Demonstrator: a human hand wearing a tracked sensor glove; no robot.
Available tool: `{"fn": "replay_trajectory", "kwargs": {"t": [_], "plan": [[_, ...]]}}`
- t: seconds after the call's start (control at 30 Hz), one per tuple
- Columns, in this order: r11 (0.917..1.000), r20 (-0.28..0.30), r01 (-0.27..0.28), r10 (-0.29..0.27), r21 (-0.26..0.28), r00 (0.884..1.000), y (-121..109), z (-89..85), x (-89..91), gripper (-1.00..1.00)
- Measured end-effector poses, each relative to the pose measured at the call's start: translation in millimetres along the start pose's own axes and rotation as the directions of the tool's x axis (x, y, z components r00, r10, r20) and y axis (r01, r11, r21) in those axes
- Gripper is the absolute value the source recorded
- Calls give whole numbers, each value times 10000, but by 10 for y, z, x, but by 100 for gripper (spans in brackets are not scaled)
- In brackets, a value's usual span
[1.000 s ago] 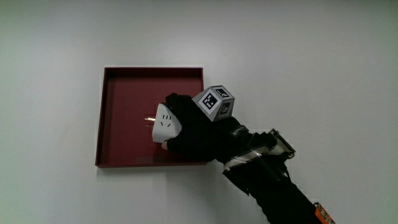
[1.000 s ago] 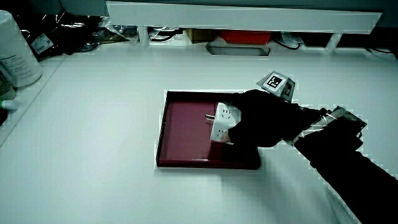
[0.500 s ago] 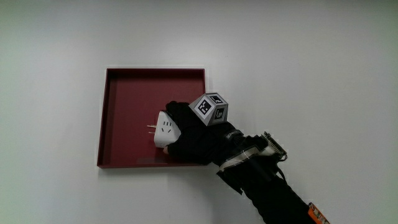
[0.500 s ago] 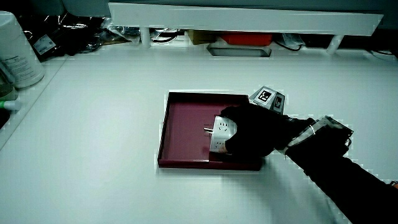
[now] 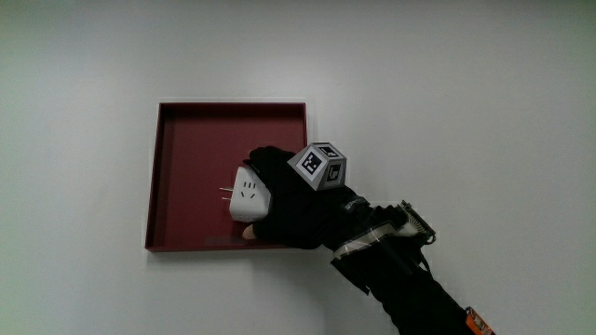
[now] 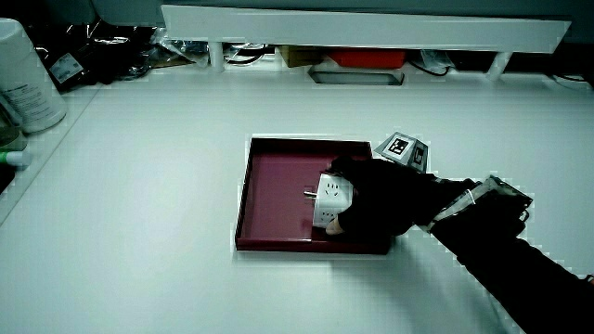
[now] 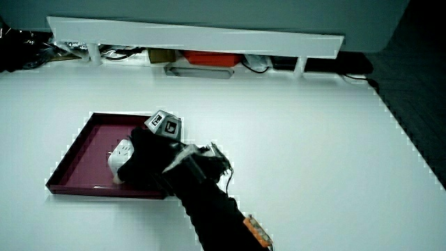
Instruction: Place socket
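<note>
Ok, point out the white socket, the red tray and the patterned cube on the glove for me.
white socket (image 5: 248, 194), main view, its face with the slots.
red tray (image 5: 191, 140), main view, bare floor.
patterned cube (image 5: 321, 165), main view, its upper face.

Tray (image 5: 186, 130) set on the table (image 5: 466, 112), socket (image 5: 248, 196) held inside the tray near its edge nearest the person, hand (image 5: 289, 200) positioned over that part of the tray, closed around the socket
</note>
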Motion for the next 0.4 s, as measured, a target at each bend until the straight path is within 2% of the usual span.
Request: {"fn": "replay_trajectory", "kwargs": {"t": [0.03, 0.07, 0.1, 0.13, 0.17, 0.23, 0.27, 0.3, 0.33, 0.37, 0.4], "plan": [[9998, 149, 55, -58, 198, 9999, -55, 46, -11, -85], [9999, 198, -119, 121, -70, 9997, -85, 72, 19, -90], [9980, -329, -473, 459, -417, 9984, -109, 95, 62, -95], [9959, -230, -830, 822, -354, 9964, -142, 130, 108, -100], [9969, -569, -582, 551, -538, 9969, -211, 187, 107, -100], [9916, -835, -1212, 1172, -454, 9896, -283, 274, 213, -100], [9932, -984, -1097, 1054, -393, 9895, -339, 329, 258, -100], [9924, -1476, -1184, 1125, -322, 9826, -405, 388, 286, -100], [9963, -1417, -835, 798, -204, 9867, -485, 465, 290, -100], [9979, -1647, -614, 574, -192, 9847, -570, 541, 262, -100], [9951, -2216, -985, 966, 23, 9703, -620, 590, 303, -100]]}}
